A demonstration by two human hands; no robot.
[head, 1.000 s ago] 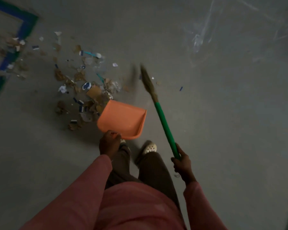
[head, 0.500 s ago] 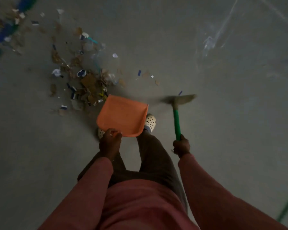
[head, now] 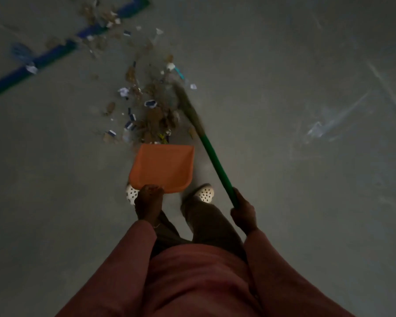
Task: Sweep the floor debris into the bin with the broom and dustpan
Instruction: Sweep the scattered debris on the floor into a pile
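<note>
Tape (head: 44,60) in blue and green runs slantwise across the grey floor (head: 55,179) at the far left, with a few scraps lying on and beside it. Debris (head: 151,115), made up of torn paper, brown cardboard bits and small blue-and-white pieces, spreads from that tape down toward the middle and is thickest just ahead of the orange dustpan (head: 162,168). The dustpan's front edge sits close against the near end of the pile. The left hand (head: 149,202) grips the dustpan at its near rim, fingers curled over it, right above the person's feet; a white perforated clog (head: 132,194) peeks out beside it. Just right of the dustpan the broom (head: 215,161) slants up and to the left, its green handle low and its blurred bristles (head: 188,104) at the right margin of the pile, beyond the dustpan. The right hand (head: 244,213) wraps the handle's lower end, fingers closed round it, right of the other clog (head: 205,193). Pale scuffs (head: 329,126) streak the floor at the far right.
</note>
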